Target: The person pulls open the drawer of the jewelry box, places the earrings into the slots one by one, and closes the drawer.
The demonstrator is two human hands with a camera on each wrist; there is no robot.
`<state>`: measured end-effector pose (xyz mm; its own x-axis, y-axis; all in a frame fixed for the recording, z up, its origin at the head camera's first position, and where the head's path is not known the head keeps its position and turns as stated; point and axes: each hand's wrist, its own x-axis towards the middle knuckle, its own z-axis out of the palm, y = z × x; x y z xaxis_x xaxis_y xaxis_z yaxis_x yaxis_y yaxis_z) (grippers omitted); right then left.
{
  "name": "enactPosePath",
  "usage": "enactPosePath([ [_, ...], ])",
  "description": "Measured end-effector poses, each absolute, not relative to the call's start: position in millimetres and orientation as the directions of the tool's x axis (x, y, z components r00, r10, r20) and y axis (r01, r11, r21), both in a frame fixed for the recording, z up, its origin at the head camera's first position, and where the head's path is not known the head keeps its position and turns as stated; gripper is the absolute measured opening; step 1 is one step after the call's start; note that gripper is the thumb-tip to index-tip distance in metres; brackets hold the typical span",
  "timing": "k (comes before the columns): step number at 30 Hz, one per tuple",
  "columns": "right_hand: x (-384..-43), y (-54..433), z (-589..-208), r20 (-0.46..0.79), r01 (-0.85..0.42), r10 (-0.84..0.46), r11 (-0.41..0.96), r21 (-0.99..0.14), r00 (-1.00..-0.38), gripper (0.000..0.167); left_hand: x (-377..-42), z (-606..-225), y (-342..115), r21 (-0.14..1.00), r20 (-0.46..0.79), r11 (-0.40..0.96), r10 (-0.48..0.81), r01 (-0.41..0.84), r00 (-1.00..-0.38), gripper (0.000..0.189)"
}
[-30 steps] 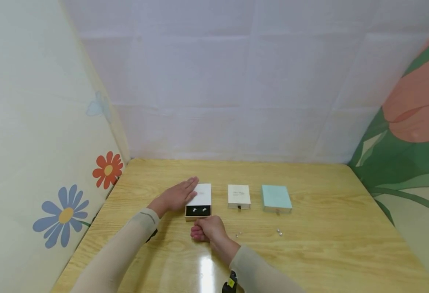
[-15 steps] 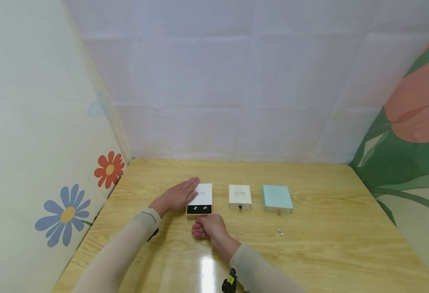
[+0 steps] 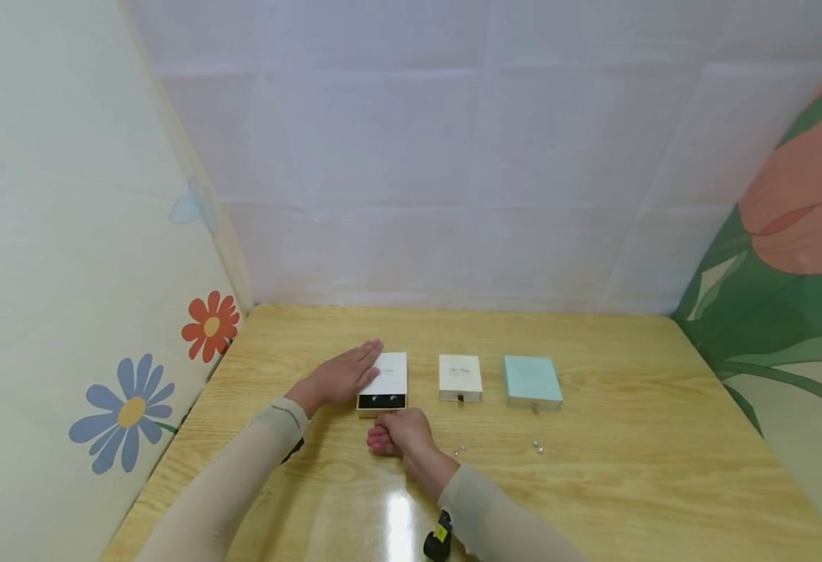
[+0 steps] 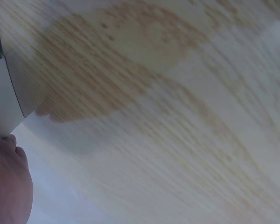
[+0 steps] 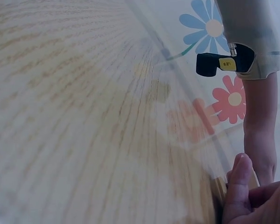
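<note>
Near the far edge of the table (image 3: 635,484), my flat left hand (image 3: 340,377) is steadying the white box (image 3: 391,375) and my curled right hand (image 3: 402,433) is pressing its nearly closed drawer (image 3: 368,414), loose trinkets (image 3: 538,447) remaining outside.

1. Left to right on the yellowish wood-grain table (image 3: 635,406), apart from one another: a white square cardboard box (image 3: 393,378), a smaller cream square box (image 3: 460,375), a pale blue square box (image 3: 532,378)
2. Partly out of the white box's near side: a black-lined drawer (image 3: 371,414), two tiny shiny studs (image 3: 393,399) side by side in it
3. On the white box's left part: the left hand (image 3: 340,376)
4. Before the drawer, at its front: the right hand (image 3: 402,434)
5. Before the cream box, right of that hand: tiny silvery pieces (image 3: 456,453)
6. Before the blue box: small silvery beads (image 3: 539,449)
7. Behind the table: a white creased cloth (image 3: 411,156); left, a flower-printed panel (image 3: 66,234); right, a tulip-printed panel (image 3: 804,312)
</note>
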<state>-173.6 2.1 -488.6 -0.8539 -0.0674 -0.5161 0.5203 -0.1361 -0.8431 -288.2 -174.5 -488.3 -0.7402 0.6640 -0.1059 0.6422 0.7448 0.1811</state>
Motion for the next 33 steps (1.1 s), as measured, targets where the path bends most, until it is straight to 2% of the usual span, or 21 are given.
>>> enactPosePath([
  [19, -176.9, 0.4, -489.0, -0.482, 0.485, -0.063, -0.159, -0.860, -0.874, 0.014, -288.0, -489.5, -174.8, 0.209, -0.085, 0.742, 0.662, 0.637, -0.744, 0.063],
  [33, -180.8, 0.1, -487.1, -0.502, 0.504, -0.056, -0.161, -0.848, -0.863, 0.015, -287.6, -487.8, -174.6, 0.200, -0.099, 0.748, 0.659, 0.633, -0.746, 0.062],
])
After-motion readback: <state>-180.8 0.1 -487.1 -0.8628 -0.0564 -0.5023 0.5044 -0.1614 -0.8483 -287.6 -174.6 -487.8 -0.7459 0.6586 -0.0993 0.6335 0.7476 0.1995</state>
